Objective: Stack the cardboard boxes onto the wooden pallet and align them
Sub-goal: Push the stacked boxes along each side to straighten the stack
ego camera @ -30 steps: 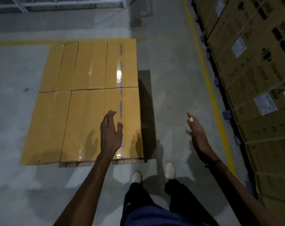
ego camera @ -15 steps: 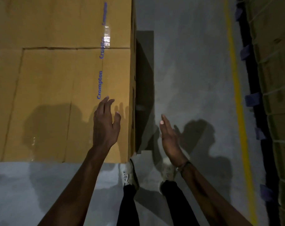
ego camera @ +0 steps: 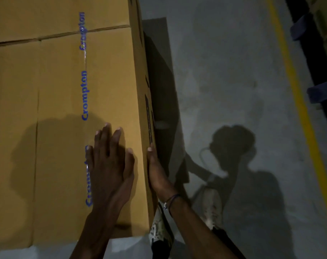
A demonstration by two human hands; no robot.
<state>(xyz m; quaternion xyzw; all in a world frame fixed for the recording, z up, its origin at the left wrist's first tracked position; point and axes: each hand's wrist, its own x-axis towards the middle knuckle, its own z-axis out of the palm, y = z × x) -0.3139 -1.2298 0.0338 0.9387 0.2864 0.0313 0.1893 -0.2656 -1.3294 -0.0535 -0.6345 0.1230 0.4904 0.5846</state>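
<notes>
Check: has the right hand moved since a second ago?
Yes. The right hand has come in leftward from over the floor and now lies against the cardboard box side face.

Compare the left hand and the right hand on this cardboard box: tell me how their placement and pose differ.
The left hand lies flat on the top face of the cardboard box, fingers spread, beside the blue printed tape. The right hand stands edge-on against the box's right side, fingers together. The right wrist wears a dark band; the left shows none. Both have straight fingers and touch the same box near its front right corner.
</notes>
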